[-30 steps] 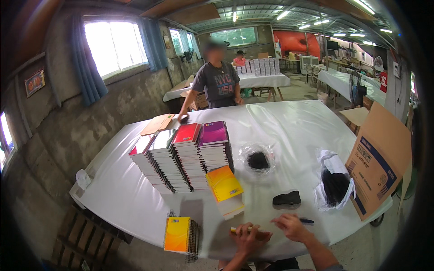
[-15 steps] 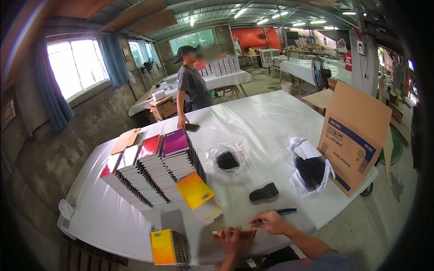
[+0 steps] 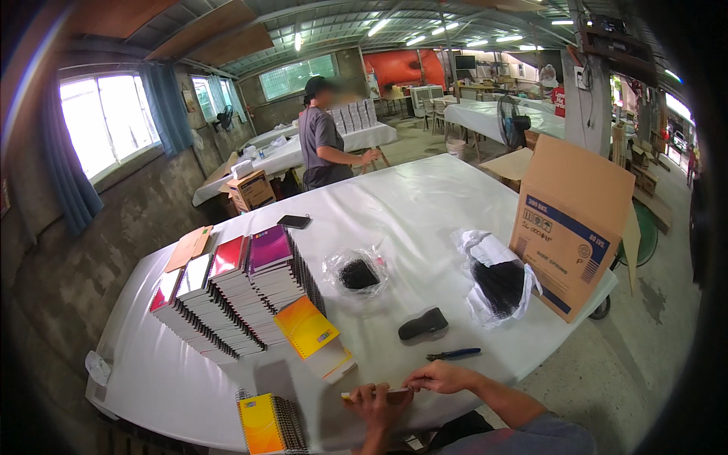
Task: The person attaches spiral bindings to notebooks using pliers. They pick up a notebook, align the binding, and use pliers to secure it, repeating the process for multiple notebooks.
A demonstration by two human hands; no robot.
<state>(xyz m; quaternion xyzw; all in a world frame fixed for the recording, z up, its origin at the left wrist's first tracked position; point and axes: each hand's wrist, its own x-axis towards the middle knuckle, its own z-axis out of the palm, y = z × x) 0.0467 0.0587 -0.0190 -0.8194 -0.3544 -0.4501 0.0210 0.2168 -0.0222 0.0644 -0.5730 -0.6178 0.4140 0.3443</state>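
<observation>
My left hand is closed around a thin notebook, held edge-on near the front of the table. At the notebook's right end, my right hand has its fingertips pinched together; whatever is between them is too small to make out. Pliers with dark blue handles lie just beyond my right hand. To the left stands a small pile of yellow spiral notebooks. Further off, another yellow notebook rests on a few pages or books beside the tall stacks.
Tall stacks of spiral notebooks stand at left. Beyond my hands lie a black elongated object, a plastic bag of black pieces and a white wrapping with black coils. A cardboard box stands right. A phone lies near a co-worker.
My right hand has come in to the notebook's right end. The co-worker has let go of the phone and turned, arm now bent forward. The whole view has shifted slightly.
</observation>
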